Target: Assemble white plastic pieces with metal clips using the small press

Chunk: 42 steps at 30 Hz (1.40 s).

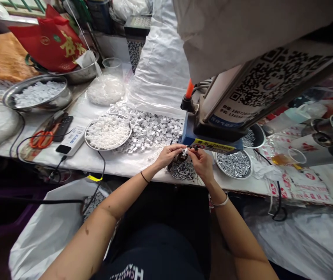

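Observation:
My left hand (169,155) pinches a small white plastic part (185,151) at its fingertips, just in front of the blue press head (188,130). The fingers of my right hand (203,165) are closed close beside that part; what they pinch is too small to make out. Below both hands lies a heap of small metal pins (184,171) at the table's front edge. Behind my left hand spreads a pile of white-and-grey square pieces (154,130). To the right of my right hand stands a round dish (251,171) full of metal pins.
A metal plate (87,142) holds small white pieces. Further left are a power bank (74,140), a black remote (64,128) and orange-handled scissors (42,139). Cables hang over the front edge. The press column (236,93) rises close on the right.

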Each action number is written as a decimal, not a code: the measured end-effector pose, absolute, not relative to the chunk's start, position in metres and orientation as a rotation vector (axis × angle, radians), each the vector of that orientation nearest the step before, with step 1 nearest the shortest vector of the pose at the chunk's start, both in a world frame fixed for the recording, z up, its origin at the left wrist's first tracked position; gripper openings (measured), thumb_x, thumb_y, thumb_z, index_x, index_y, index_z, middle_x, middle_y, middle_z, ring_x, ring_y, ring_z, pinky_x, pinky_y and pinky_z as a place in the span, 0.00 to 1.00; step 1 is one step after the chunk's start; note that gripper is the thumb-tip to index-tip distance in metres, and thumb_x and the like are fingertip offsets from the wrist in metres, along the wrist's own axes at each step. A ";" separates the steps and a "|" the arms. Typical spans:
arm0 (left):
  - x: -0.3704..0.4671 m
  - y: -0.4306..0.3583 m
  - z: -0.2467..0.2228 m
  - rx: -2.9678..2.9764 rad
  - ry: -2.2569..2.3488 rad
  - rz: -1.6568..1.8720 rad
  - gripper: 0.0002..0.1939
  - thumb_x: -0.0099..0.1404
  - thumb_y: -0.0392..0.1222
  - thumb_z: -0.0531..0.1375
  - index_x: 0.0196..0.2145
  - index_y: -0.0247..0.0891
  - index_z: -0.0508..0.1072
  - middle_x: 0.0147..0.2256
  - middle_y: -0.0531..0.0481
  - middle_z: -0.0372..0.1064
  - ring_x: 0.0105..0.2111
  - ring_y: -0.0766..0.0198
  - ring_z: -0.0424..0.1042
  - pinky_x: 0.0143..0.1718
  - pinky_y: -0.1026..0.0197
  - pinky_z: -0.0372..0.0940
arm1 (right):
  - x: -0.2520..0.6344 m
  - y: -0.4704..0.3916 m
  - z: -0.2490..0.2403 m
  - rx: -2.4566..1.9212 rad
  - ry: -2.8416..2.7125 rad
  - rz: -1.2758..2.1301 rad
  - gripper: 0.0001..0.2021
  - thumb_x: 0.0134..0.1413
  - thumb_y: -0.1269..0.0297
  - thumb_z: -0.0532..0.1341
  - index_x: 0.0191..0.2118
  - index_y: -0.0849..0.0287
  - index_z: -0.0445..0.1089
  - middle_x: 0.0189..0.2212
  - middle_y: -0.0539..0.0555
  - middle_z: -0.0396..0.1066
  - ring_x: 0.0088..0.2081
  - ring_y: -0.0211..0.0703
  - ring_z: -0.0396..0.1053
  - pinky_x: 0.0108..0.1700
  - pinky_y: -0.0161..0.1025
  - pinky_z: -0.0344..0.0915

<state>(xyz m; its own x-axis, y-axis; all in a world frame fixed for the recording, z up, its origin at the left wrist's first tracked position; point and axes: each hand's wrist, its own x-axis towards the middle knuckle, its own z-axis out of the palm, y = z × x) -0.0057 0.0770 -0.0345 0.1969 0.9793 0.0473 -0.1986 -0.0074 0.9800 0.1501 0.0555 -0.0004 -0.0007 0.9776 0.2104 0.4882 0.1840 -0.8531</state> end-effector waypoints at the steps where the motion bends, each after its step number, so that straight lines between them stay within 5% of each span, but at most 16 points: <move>1: -0.005 0.077 -0.035 1.170 0.896 1.177 0.12 0.56 0.45 0.62 0.36 0.38 0.78 0.39 0.47 0.75 0.42 0.59 0.70 0.47 0.58 0.62 | 0.151 0.055 0.002 -1.424 -1.669 0.686 0.10 0.52 0.57 0.59 0.33 0.57 0.74 0.31 0.55 0.77 0.37 0.49 0.74 0.41 0.44 0.68; 8: -0.008 0.078 -0.040 1.146 0.866 1.150 0.12 0.56 0.46 0.63 0.37 0.39 0.78 0.39 0.47 0.74 0.41 0.59 0.70 0.46 0.58 0.63 | 0.157 0.057 0.012 -1.273 -2.096 0.429 0.11 0.56 0.64 0.54 0.36 0.53 0.74 0.30 0.54 0.75 0.34 0.45 0.71 0.38 0.40 0.67; 14: -0.007 0.075 -0.035 1.253 0.775 1.122 0.21 0.47 0.44 0.69 0.40 0.39 0.77 0.37 0.46 0.72 0.41 0.58 0.70 0.41 0.60 0.65 | 0.154 0.050 0.014 -1.266 -2.111 0.388 0.12 0.59 0.63 0.52 0.39 0.55 0.73 0.31 0.55 0.74 0.34 0.44 0.70 0.39 0.40 0.67; 20: -0.008 0.077 -0.025 1.329 0.836 1.086 0.17 0.50 0.47 0.67 0.37 0.39 0.78 0.35 0.45 0.72 0.38 0.59 0.70 0.37 0.61 0.64 | 0.169 0.042 0.006 -1.299 -2.067 0.301 0.16 0.60 0.68 0.50 0.49 0.53 0.70 0.40 0.55 0.73 0.44 0.46 0.70 0.47 0.44 0.67; 30: -0.010 0.083 -0.015 1.440 0.845 1.011 0.14 0.50 0.45 0.67 0.33 0.37 0.78 0.30 0.48 0.70 0.28 0.66 0.65 0.28 0.65 0.59 | 0.230 0.027 -0.062 -1.584 -2.354 -0.044 0.29 0.45 0.82 0.49 0.56 0.65 0.63 0.52 0.63 0.67 0.55 0.54 0.61 0.55 0.50 0.62; 36: -0.021 0.088 0.009 1.576 0.846 0.948 0.13 0.46 0.42 0.69 0.31 0.37 0.78 0.29 0.48 0.71 0.31 0.60 0.67 0.31 0.65 0.60 | 0.208 0.044 -0.022 -1.580 -2.110 0.298 0.14 0.54 0.70 0.53 0.42 0.58 0.74 0.40 0.58 0.75 0.42 0.51 0.71 0.45 0.48 0.68; 42: -0.011 0.099 -0.001 1.316 0.822 1.028 0.11 0.49 0.43 0.67 0.29 0.35 0.74 0.29 0.50 0.71 0.31 0.63 0.67 0.34 0.64 0.62 | 0.165 0.057 -0.006 -1.479 -1.706 0.693 0.12 0.54 0.57 0.57 0.38 0.55 0.75 0.35 0.53 0.77 0.38 0.47 0.73 0.43 0.44 0.68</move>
<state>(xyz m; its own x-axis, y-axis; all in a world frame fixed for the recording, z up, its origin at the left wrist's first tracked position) -0.0112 0.0992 -0.0012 0.3571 0.9307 0.0793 -0.1277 -0.0355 0.9912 0.1655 0.0575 -0.0056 -0.0400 0.9803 0.1932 0.5678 0.1814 -0.8029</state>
